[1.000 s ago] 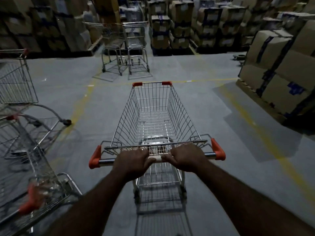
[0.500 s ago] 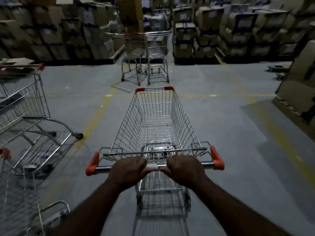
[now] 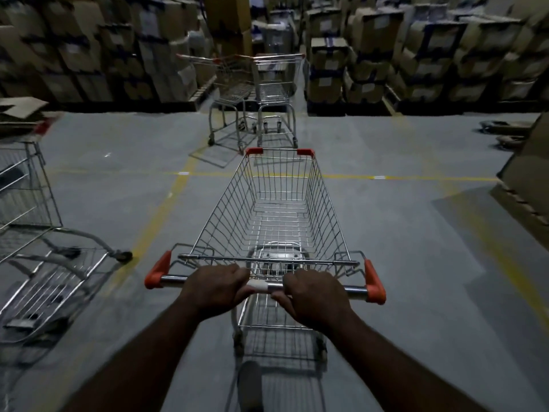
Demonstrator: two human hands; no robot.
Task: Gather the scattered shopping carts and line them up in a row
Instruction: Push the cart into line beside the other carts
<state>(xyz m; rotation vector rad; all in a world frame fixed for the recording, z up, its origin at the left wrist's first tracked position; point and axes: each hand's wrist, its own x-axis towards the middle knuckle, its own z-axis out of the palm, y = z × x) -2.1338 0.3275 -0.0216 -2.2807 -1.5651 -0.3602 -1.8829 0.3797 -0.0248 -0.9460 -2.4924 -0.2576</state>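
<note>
Your left hand (image 3: 218, 288) and right hand (image 3: 315, 295) both clench the handle bar (image 3: 261, 285) of the shopping cart (image 3: 279, 209), one each side of centre. The cart's long axis points to 12 o'clock, nose aimed at the two parked carts (image 3: 274, 90), near but apart. Versus 0.5 s ago, the parked pair sits closer and the 9 o'clock carts (image 3: 26, 188) fall further behind.

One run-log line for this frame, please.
left hand: grips handle bar | right hand: grips handle bar | cart: empty, upright | ahead: two carts side by side by stacked boxes

Four shopping carts: held cart (image 3: 282, 209), side cart (image 3: 26, 188), far carts (image 3: 230, 84) (image 3: 276, 81); two hands (image 3: 215, 288) (image 3: 316, 295)
</note>
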